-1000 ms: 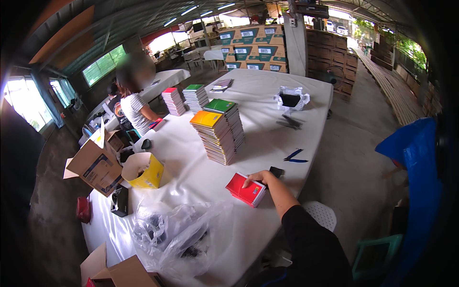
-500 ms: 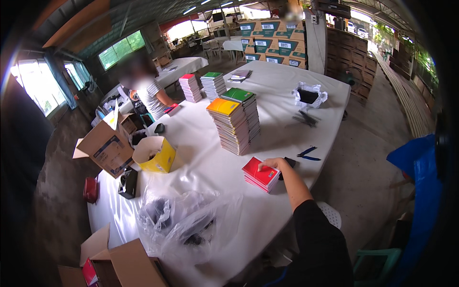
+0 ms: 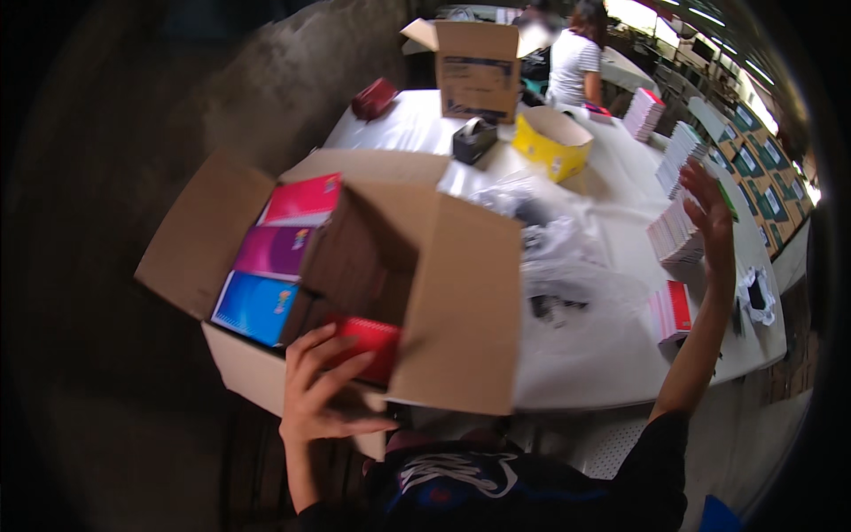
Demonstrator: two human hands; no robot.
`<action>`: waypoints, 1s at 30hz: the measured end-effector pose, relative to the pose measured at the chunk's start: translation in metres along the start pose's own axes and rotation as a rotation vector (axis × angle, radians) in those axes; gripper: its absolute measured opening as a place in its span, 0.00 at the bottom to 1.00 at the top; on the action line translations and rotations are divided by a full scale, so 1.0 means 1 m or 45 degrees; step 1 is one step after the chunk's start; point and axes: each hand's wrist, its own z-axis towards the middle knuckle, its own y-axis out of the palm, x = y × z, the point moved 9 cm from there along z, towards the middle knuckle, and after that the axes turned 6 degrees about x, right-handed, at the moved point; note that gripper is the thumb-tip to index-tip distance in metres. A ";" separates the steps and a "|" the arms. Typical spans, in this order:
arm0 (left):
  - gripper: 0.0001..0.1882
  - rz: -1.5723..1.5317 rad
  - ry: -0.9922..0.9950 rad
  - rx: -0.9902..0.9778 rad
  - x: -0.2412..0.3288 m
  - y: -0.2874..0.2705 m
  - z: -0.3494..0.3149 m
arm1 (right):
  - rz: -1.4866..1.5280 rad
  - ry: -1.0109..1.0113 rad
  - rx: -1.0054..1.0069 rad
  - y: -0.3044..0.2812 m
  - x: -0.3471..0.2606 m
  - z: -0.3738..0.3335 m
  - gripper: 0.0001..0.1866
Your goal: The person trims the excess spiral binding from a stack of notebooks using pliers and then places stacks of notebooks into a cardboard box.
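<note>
My left hand (image 3: 326,381) is at the near edge of an open cardboard box (image 3: 461,301). Its fingers are apart, tips over a red notebook (image 3: 377,341) low inside; whether they touch it I cannot tell. Pink (image 3: 301,199), purple (image 3: 270,251) and blue notebooks (image 3: 255,306) fill the box's left side. On the right my right hand (image 3: 706,213) is raised over the table with spread fingers, holding nothing. Behind it stands a tall notebook stack (image 3: 671,238). A short stack of red notebooks (image 3: 677,306) sits on the table below that hand.
Clear plastic bags (image 3: 576,257) lie on the white-covered table (image 3: 567,372). Beyond are a yellow container (image 3: 567,158), a black tape dispenser (image 3: 474,140), another cardboard box (image 3: 479,75) and a red pouch (image 3: 374,97). A person in a striped shirt (image 3: 572,66) is at the far side.
The view has swung left to the open box, and my left hand has come into sight there. My right hand has left the red notebook stack and is lifted, open.
</note>
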 end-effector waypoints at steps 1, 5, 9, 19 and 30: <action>0.41 0.100 -0.016 -0.052 -0.010 -0.006 -0.005 | 0.141 -0.013 -0.156 0.054 -0.039 0.004 0.30; 0.44 0.460 -0.235 -0.146 -0.090 -0.067 -0.041 | 0.517 -0.244 -1.250 0.305 -0.186 -0.040 0.30; 0.41 0.460 -0.127 -0.383 -0.137 -0.066 -0.049 | -0.136 -0.154 -1.958 0.445 -0.168 -0.128 0.56; 0.35 0.191 0.068 -0.017 -0.167 -0.104 -0.057 | 0.129 0.947 -2.884 0.484 -0.119 -0.225 0.38; 0.22 0.211 0.386 0.245 -0.180 -0.104 -0.069 | 0.096 1.490 -2.442 0.475 -0.130 -0.236 0.28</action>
